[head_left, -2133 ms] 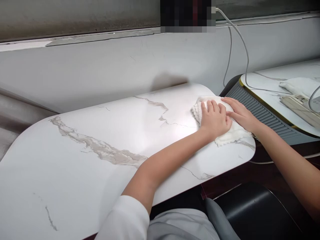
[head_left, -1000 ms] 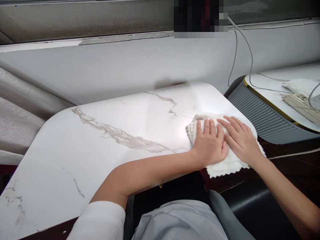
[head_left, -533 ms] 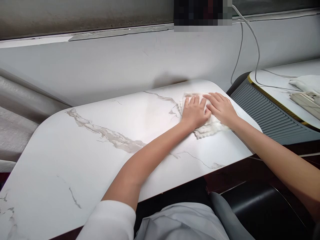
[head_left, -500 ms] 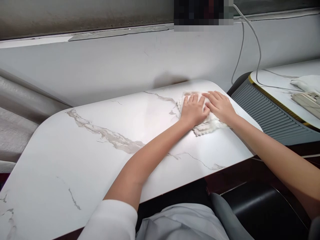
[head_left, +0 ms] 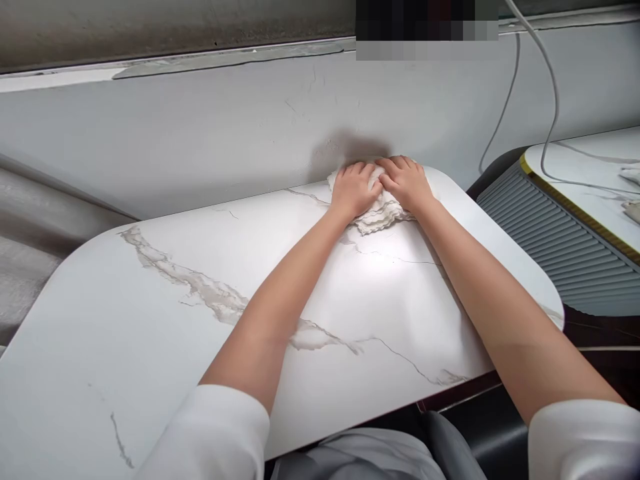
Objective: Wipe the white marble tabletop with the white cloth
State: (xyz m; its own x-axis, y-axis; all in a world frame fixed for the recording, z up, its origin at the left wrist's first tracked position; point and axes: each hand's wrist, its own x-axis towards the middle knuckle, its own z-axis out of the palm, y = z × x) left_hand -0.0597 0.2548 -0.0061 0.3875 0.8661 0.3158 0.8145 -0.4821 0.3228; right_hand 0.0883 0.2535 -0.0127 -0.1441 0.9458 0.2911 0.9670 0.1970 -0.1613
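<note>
A crumpled white cloth (head_left: 383, 212) with a scalloped edge lies on the marble-patterned white tabletop (head_left: 280, 253), close to the far edge by the wall. My left hand (head_left: 356, 190) presses on its left part, fingers bent over it and closed on the fabric. Right beside it, my right hand (head_left: 407, 183) holds the cloth's right part down, fingers bent toward the far edge. The thumbs nearly meet over the middle of the cloth. The fabric under both palms is hidden.
Behind the tabletop runs a pale wall (head_left: 225, 133) with a ledge above. To the right stands another table (head_left: 590, 160) with a ribbed grey side and a gold edge. A white cable (head_left: 556, 93) hangs down onto it. A grey curtain (head_left: 30, 280) is at the left.
Both hands have slid the cloth away from me and to the left, up to the far edge. The view has shifted slightly, and my right sleeve now shows.
</note>
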